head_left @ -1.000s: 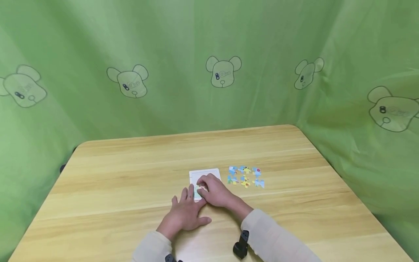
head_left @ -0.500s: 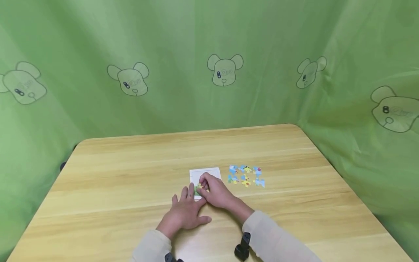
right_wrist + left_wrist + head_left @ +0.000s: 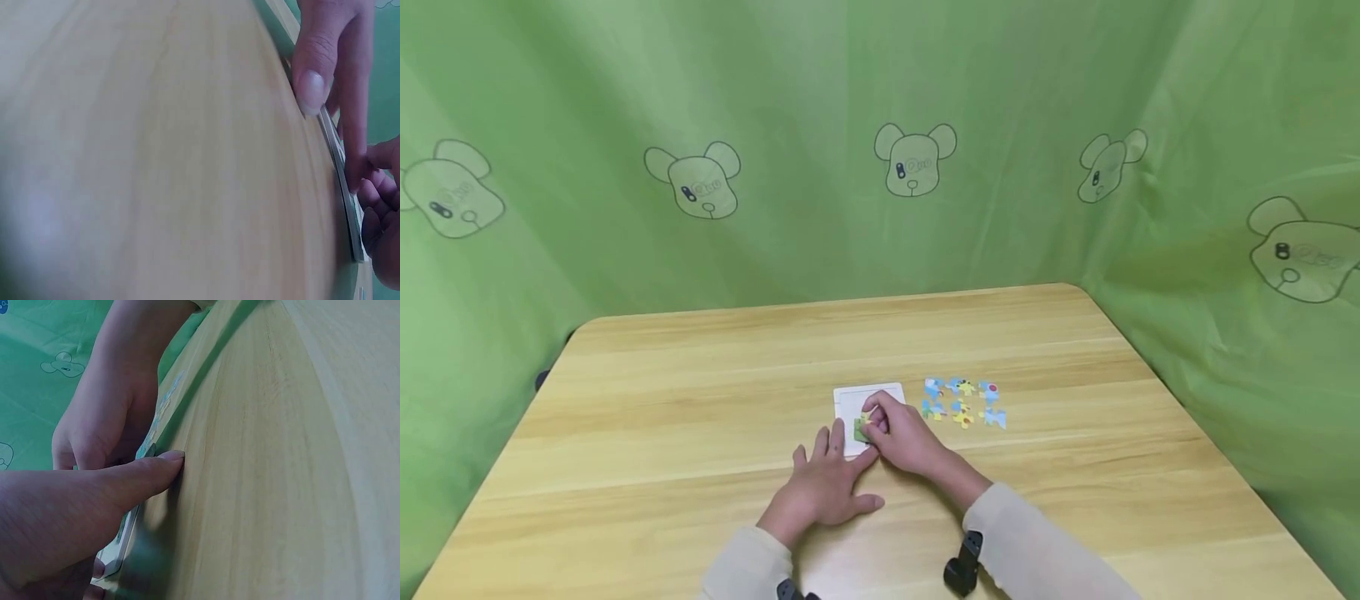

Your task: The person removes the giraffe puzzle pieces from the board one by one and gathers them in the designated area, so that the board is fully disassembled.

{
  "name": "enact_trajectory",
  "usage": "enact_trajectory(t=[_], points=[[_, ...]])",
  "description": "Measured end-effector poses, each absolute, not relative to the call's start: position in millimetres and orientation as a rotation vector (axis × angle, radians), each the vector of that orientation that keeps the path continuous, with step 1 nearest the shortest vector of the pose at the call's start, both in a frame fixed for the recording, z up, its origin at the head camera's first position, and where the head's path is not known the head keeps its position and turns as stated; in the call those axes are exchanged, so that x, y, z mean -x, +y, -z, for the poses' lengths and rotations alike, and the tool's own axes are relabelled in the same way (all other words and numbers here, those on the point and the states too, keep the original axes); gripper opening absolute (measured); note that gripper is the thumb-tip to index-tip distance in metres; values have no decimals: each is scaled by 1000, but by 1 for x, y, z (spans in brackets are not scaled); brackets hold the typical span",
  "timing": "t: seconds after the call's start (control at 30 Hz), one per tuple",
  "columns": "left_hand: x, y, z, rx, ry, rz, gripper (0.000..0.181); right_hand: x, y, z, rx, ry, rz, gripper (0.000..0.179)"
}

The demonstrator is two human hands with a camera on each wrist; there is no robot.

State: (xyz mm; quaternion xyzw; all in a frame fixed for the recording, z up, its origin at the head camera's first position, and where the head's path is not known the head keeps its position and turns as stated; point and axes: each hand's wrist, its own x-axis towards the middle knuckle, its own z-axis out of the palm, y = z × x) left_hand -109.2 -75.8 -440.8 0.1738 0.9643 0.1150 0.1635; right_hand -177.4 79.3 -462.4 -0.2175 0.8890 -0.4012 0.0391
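Observation:
A white puzzle tray lies on the wooden table. My left hand rests with its fingers spread, the fingertips at the tray's near left edge and the thumb out to the right. My right hand is over the tray, with thumb and fingers pinching a green and yellow puzzle piece. The right fingers cover part of this piece and much of the tray. In the right wrist view, a straight finger of my left hand lies along the tray's edge, beside the curled right fingers.
Several loose puzzle pieces in blue and yellow lie in two rows to the right of the tray. The wooden table ends at a green curtain printed with bear heads, hanging behind and at the sides.
My right hand has shifted slightly to the right with the puzzle piece, whose green part now shows more inward from the tray's left side. The left hand stays almost still.

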Motion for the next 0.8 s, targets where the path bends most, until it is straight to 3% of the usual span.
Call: enact_trajectory(t=[0.8], points=[[110, -76, 444, -488, 2738, -374, 72, 174, 139, 462, 401, 2779, 1226, 21]])
